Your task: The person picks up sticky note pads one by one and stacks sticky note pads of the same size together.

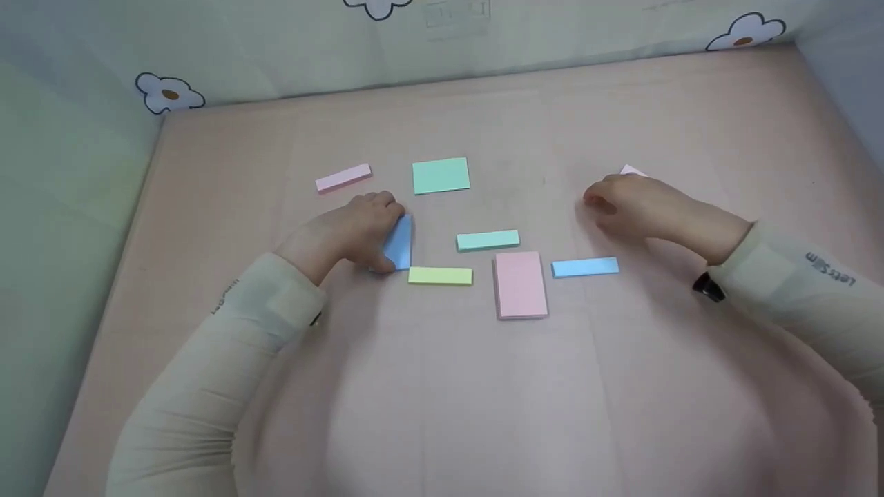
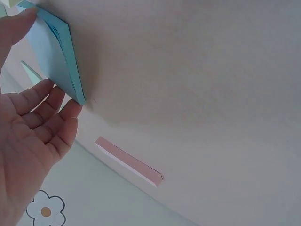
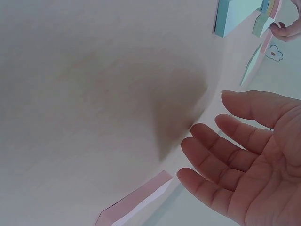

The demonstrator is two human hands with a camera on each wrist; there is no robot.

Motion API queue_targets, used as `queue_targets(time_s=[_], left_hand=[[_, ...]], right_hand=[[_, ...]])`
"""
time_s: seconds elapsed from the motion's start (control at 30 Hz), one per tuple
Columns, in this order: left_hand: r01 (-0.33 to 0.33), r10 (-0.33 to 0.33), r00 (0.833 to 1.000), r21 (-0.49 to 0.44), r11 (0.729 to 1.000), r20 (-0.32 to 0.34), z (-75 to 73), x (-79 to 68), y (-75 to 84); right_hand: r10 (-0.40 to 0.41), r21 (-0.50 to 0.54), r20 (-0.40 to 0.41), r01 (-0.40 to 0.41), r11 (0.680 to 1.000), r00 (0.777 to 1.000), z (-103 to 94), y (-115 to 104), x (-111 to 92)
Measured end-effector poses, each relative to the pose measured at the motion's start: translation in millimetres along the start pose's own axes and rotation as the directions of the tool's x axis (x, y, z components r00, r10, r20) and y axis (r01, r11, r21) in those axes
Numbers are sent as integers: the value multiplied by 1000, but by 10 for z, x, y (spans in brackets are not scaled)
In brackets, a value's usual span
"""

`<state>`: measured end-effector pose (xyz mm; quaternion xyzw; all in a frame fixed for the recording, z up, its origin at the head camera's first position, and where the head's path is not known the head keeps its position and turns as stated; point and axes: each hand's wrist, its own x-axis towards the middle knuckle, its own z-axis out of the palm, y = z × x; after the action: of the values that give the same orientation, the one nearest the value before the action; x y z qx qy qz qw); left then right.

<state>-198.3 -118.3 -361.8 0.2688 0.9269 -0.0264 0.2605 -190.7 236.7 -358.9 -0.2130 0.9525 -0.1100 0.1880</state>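
Note:
A blue sticky note pad (image 1: 400,243) is held at opposite edges by the thumb and fingertips of my left hand (image 1: 359,229); the hand covers part of it in the head view. The left wrist view shows the side of this pad (image 2: 70,61), its sheets slightly parted. My right hand (image 1: 642,209) hovers above the table with loosely bent fingers and nothing between them. Just beyond it lies a narrow pink sticky strip pad (image 1: 632,170), mostly hidden by the hand in the head view; its long side (image 3: 141,197) shows in the right wrist view.
Around the middle lie a green pad (image 1: 440,175), a green strip pad (image 1: 487,240), a yellow strip pad (image 1: 440,276), a thick pink pad (image 1: 521,284) and a blue strip pad (image 1: 585,267). Another pink strip pad (image 1: 343,178) is at left. Flowered cloth walls (image 1: 276,48) border the table.

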Motion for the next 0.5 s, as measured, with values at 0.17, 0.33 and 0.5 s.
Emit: queue_targets(time_s=[0.17,0.33,0.5], left_hand=[[-3,3,1000,16,1000,8,7,13,-5],[-24,24,1000,46,999,12,2,19,-8],[-85,85,996,12,996,-17,32,21,-12]], right_hand=[[-1,-5,2,1,1000,1000,6,6,5],[-12,0,-4,12,1000,1000,8,16,-2],[-39,3,-24,39,999,999,-1,30,-15]])
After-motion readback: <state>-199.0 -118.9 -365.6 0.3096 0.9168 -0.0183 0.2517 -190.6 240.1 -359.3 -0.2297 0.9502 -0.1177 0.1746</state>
